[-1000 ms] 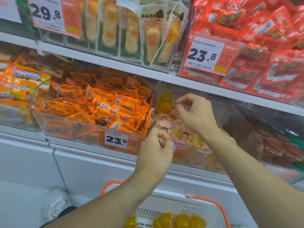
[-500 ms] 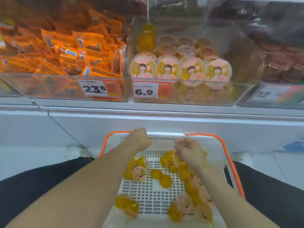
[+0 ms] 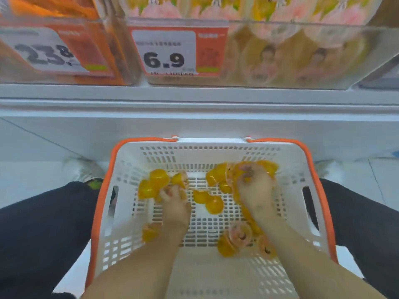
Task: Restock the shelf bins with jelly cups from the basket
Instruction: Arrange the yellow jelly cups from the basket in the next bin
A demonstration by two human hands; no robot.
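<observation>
Both hands are down in the basket (image 3: 216, 147): my left hand (image 3: 176, 203) curls around jelly cups (image 3: 212, 200) on its side, my right hand (image 3: 255, 190) clutches several more. Loose cups lie scattered around them. I judge them light, slick and squashy; grip the rims, not the foil lids.

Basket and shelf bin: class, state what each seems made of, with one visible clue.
Basket: looks like rigid white moulded plastic, matt, given its slotted walls; the rim is orange. Shelf bin: apparently clear glossy plastic, since the jelly cups show through its front.
</observation>
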